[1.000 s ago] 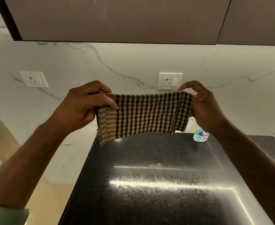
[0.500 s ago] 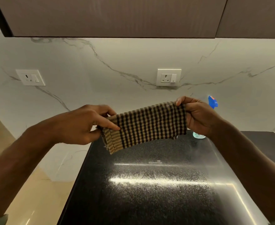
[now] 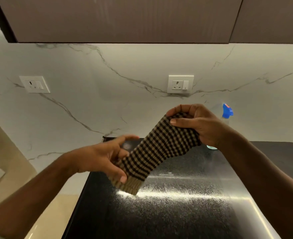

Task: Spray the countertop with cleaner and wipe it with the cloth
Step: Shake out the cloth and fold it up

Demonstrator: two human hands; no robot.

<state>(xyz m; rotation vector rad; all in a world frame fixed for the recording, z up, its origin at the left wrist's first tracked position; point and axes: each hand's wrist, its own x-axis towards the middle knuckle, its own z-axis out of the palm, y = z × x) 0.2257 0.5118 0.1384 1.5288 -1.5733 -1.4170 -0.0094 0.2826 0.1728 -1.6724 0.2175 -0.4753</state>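
A brown and black checked cloth [image 3: 157, 150] hangs slanted in the air above the black speckled countertop [image 3: 168, 213]. My right hand [image 3: 196, 124] grips its upper end, fingers closed around the bunched fabric. My left hand [image 3: 106, 157] holds the lower end, thumb pressing on the cloth and the other fingers partly spread. Fine spray droplets glisten on the countertop below the cloth. The spray bottle [image 3: 227, 112] with a blue trigger head stands at the back by the wall, mostly hidden behind my right hand and wrist.
A marble backsplash carries two white sockets [image 3: 180, 84] [image 3: 34, 84]. Brown wall cabinets [image 3: 125, 18] hang overhead. The countertop's left edge [image 3: 80, 195] drops to a beige floor. The counter continues to the right behind my right arm.
The cloth went from stretched flat and level to slanted and gathered. My left hand dropped lower and toward the right; my right hand bunched its end. The view tilted down, showing the bottle's blue head.
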